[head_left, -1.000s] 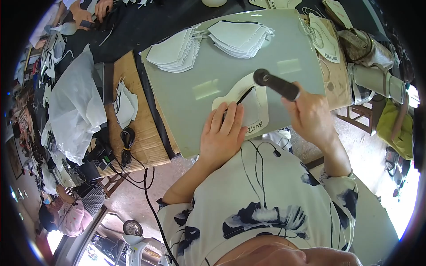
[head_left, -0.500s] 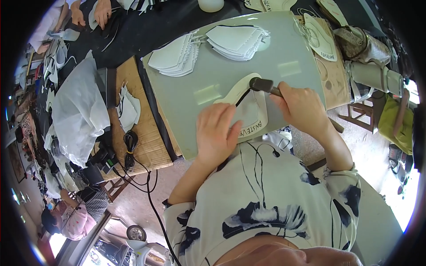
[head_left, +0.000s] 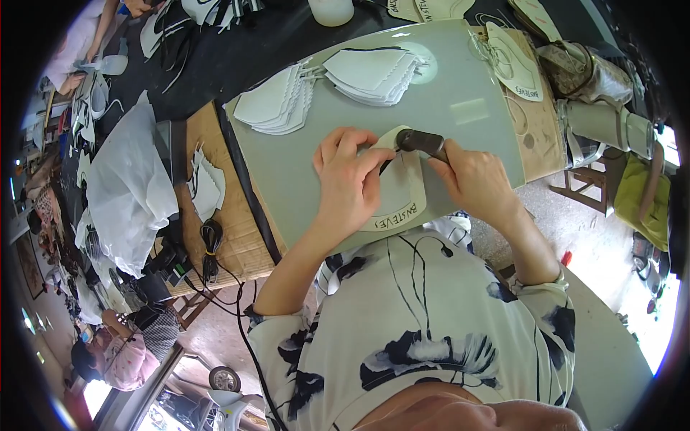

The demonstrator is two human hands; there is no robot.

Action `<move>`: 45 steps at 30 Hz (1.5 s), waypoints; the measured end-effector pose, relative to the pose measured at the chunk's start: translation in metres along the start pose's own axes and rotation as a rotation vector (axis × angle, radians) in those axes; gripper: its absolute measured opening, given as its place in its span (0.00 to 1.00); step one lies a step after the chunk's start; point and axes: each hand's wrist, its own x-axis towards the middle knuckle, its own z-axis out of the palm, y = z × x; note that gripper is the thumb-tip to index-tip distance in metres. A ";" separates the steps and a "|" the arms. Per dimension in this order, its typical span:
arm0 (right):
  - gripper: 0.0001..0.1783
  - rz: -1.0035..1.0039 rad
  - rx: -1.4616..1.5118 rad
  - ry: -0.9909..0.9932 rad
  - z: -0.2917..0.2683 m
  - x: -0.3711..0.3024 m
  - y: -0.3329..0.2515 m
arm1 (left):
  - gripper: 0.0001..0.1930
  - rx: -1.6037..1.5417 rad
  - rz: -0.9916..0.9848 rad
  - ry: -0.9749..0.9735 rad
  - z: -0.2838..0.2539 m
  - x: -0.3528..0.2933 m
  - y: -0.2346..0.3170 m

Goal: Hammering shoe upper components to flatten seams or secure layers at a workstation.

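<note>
A cream shoe-pattern template [head_left: 417, 190] with dark lettering lies on the grey-green board [head_left: 460, 79], a white piece [head_left: 394, 188] within its outline. My right hand [head_left: 480, 185] is closed around the handle of a hammer. The dark hammer head [head_left: 422, 142] rests on or just over the template's far end. My left hand [head_left: 346, 176] sits on the template's left side with fingers bent and apart. Its index fingertip is close to the hammer head, beside a short dark strip along the edge. The hand covers much of the template's left part.
Two fanned stacks of white cut pieces, a left stack [head_left: 277, 100] and a right stack [head_left: 374, 75], lie at the board's far side. More templates [head_left: 514, 65] are on the right. A white plastic bag [head_left: 126, 187] and coiled black cable [head_left: 210, 241] are left. Other people work nearby.
My left hand has moved away from me along the template, its fingers now more bent. The hammer head has shifted slightly left and stays at the template's far end.
</note>
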 end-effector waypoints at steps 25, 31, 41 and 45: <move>0.19 -0.242 -0.082 -0.014 -0.014 0.003 -0.008 | 0.18 0.028 0.127 0.134 -0.023 -0.039 -0.008; 0.18 -0.238 -0.109 0.043 -0.022 0.007 -0.013 | 0.17 0.014 -0.086 0.098 -0.022 -0.029 -0.001; 0.18 -0.165 -0.136 -0.007 -0.010 0.000 -0.002 | 0.10 0.091 -0.094 0.102 -0.004 -0.008 0.001; 0.18 -0.200 -0.173 -0.030 -0.022 -0.001 -0.011 | 0.11 0.074 -0.119 0.105 -0.004 -0.009 0.000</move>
